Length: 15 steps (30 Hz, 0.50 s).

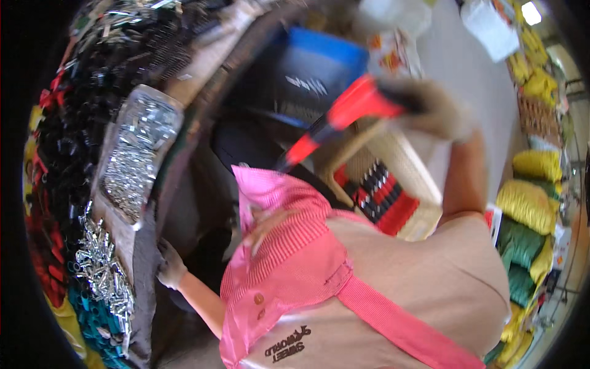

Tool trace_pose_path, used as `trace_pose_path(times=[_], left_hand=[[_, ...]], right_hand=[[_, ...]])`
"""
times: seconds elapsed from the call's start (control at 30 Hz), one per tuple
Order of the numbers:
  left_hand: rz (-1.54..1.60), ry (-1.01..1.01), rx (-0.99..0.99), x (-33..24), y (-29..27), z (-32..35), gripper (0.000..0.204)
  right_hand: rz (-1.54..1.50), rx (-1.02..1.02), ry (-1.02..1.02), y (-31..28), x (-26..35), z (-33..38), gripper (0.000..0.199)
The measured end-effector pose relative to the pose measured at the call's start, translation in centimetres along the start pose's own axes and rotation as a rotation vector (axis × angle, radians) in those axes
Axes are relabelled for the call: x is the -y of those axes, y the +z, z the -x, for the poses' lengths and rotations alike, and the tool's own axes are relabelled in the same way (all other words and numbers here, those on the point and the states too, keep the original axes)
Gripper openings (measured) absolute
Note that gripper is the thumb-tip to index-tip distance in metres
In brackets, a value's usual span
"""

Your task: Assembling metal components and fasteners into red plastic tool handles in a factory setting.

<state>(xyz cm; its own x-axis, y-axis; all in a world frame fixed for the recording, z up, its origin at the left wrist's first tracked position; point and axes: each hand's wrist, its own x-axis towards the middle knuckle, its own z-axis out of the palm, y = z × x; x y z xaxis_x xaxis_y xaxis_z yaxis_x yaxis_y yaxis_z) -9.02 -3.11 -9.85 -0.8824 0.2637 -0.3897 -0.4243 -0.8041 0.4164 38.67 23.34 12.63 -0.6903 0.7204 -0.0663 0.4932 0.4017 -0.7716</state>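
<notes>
My gloved right hand (433, 111), smeared by motion, is closed round the black end of a long red-and-black tool (356, 103). The tool slants down to the left, its thin dark tip close to my pink checked apron (283, 246); its exact kind is too blurred to tell. My gloved left hand (172, 265) is low on the left, beside the dark edge of the workbench (144, 277). Its dark fingertips are partly lost against that edge, so their grip is unclear. Below my right hand, a pale crate (409, 163) holds several similar red-and-black pieces (384, 197).
On the bench, a clear tray (140, 154) holds small shiny metal parts, with more loose metal parts (104, 270) beside it. Black parts (80, 141) are heaped farther left. A blue-and-black box (301, 74) stands beyond the crate. Yellow and green sacks (525, 200) line the right side.
</notes>
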Motion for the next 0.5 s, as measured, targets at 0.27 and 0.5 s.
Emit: trace_pose_path(times=[0.27,0.5], left_hand=[[-0.251,0.127,-0.111,3.1,6.2,6.1,0.044],[-0.317,0.101,-0.155,0.2,3.3,0.4,0.041]], right_hand=[[0.233,0.427,0.920,-2.0,-23.1,8.2,0.039],[0.482,0.746,0.766,19.9,-47.7,5.7,0.038]])
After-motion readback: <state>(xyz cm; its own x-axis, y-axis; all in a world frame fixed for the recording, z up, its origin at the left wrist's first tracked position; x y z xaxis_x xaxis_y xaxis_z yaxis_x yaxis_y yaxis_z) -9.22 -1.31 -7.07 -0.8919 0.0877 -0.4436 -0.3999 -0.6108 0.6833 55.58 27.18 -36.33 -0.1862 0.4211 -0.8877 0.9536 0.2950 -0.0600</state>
